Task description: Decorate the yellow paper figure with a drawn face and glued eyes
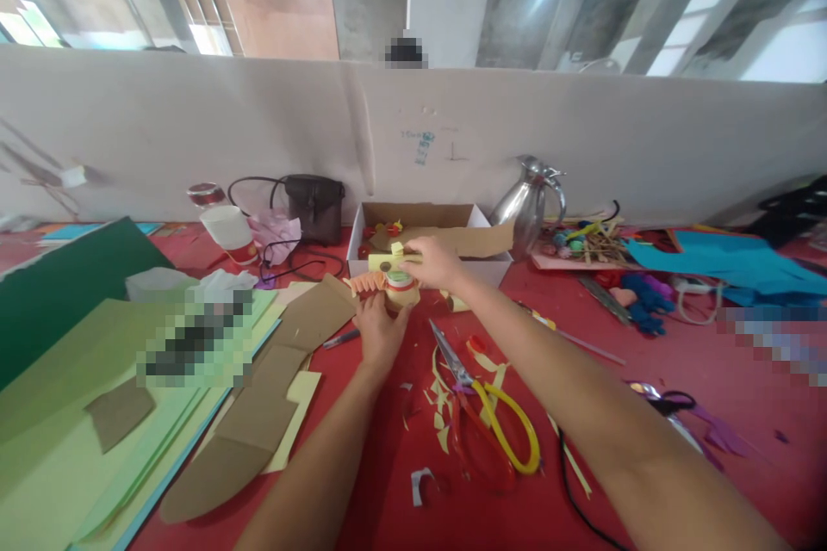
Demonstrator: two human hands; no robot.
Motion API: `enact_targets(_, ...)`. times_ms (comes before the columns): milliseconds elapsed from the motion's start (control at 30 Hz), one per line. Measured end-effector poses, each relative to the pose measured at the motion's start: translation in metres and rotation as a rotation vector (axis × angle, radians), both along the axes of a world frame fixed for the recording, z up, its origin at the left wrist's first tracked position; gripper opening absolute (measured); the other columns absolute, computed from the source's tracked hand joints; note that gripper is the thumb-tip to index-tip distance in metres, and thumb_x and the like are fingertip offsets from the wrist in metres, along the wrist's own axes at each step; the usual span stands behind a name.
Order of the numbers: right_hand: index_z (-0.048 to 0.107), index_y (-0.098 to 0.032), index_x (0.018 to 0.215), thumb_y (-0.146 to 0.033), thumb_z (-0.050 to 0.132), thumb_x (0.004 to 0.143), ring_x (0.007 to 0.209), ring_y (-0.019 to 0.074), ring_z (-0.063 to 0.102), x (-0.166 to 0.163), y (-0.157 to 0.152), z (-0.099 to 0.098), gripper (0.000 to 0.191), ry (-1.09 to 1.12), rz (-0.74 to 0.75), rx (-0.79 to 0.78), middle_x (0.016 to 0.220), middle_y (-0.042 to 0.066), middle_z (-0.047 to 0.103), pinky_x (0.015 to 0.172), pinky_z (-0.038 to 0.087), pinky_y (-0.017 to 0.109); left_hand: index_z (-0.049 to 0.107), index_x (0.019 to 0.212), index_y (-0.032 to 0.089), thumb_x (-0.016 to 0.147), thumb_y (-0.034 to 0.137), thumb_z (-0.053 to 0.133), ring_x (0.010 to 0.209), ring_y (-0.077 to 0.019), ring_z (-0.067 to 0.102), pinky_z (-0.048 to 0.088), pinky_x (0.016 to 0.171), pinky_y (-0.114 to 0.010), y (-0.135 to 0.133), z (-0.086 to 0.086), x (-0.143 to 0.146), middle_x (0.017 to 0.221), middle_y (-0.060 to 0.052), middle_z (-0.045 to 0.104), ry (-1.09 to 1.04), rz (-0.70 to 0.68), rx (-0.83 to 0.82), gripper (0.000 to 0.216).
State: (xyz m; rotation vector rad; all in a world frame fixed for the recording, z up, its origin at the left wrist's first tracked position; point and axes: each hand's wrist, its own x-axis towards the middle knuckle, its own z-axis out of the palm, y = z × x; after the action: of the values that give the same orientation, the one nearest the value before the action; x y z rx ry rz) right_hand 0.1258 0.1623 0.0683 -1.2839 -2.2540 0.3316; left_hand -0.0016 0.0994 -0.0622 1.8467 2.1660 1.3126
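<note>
My left hand [381, 327] is closed around the lower part of a small paper craft [401, 286], a round body with green, white and red bands. Pleated orange paper [368, 282] sticks out from the craft's left side. From the right, my right hand [430, 263] reaches over the top, its fingers closed on a yellow paper piece [386, 262] with a dark round spot. A small yellow block [397, 249] shows at those fingertips. Where the yellow piece meets the banded body is partly hidden by my fingers.
Scissors with yellow and red handles [462, 370] lie among paper scraps on the red table [388, 482]. Behind my hands stands a cardboard-lined white box [494, 271]. Cut cardboard [258, 405] lies left; a steel jug [520, 198] stands back right.
</note>
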Motion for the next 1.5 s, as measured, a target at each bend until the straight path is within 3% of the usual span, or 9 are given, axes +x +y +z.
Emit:
enact_targets(233,0.073,-0.019,0.087,-0.029,0.065,0.079,0.089,0.0238,0.065,-0.001,-0.003,0.011,0.015,-0.087,0.032,-0.069,0.094,0.006,0.075,0.072,0.042,0.028,0.062,0.094,0.019,0.078,0.045,0.069,0.104,-0.0357,0.057,0.041,0.087,-0.045,-0.001,0.000,0.000,0.095,-0.013,0.068,0.017,0.000,-0.020,0.031)
enact_targets(467,0.071,-0.020,0.082,-0.031,0.063,0.078,0.089,0.0252,0.066,-0.004,-0.002,0.010,0.013,-0.144,-0.007,-0.018,0.093,0.006,0.075,0.070,0.041,0.029,0.062,0.094,0.020,0.079,0.045,0.067,0.104,-0.0355,0.057,0.041,0.088,-0.045,-0.002,0.000,0.000,0.097,-0.013,0.067,0.017,-0.003,-0.018,0.030)
enact_targets(667,0.071,-0.020,0.097,-0.034,0.064,0.079,0.104,0.0296,0.066,0.005,-0.002,0.002,0.024,0.041,-0.018,-0.010,0.106,0.008,0.074,0.084,0.049,0.038,0.062,0.092,0.020,0.078,0.047,0.067,0.102,-0.0350,0.058,0.042,0.086,-0.045,-0.001,-0.002,-0.001,0.092,-0.012,0.067,0.015,0.000,-0.014,0.030)
enact_targets(800,0.067,-0.022,0.116,-0.024,0.065,0.077,0.119,0.0265,0.061,0.020,-0.005,-0.004,0.039,0.221,0.029,-0.042,0.126,0.007,0.068,0.101,0.046,0.042,0.062,0.090,0.020,0.078,0.049,0.067,0.102,-0.0353,0.057,0.042,0.084,-0.044,-0.002,0.001,0.000,0.094,-0.013,0.068,0.009,0.012,-0.025,0.031)
enact_targets(900,0.062,-0.022,0.124,-0.019,0.064,0.075,0.122,0.0254,0.059,0.031,-0.011,-0.009,0.050,0.293,0.021,-0.045,0.130,0.008,0.065,0.106,0.044,0.043,0.062,0.089,0.020,0.078,0.049,0.067,0.101,-0.0346,0.057,0.042,0.086,-0.044,-0.003,0.003,0.000,0.094,-0.013,0.068,0.005,0.012,-0.022,0.031)
enact_targets(1300,0.061,-0.020,0.123,-0.015,0.067,0.076,0.119,0.0249,0.059,0.027,-0.023,-0.035,0.047,0.432,0.083,0.063,0.125,0.009,0.065,0.107,0.043,0.043,0.063,0.091,0.018,0.079,0.048,0.066,0.108,-0.0340,0.055,0.042,0.086,-0.042,-0.005,0.016,0.001,0.100,-0.013,0.068,0.023,0.051,-0.127,0.032)
enact_targets(1500,0.063,-0.021,0.119,-0.008,0.064,0.074,0.119,0.0241,0.058,0.026,-0.015,-0.043,0.047,0.491,0.092,0.100,0.124,0.008,0.064,0.108,0.042,0.042,0.062,0.111,0.017,0.075,0.045,0.071,0.110,-0.0341,0.057,0.042,0.087,-0.042,-0.017,0.022,-0.005,0.109,-0.014,0.068,0.022,0.051,-0.204,0.046)
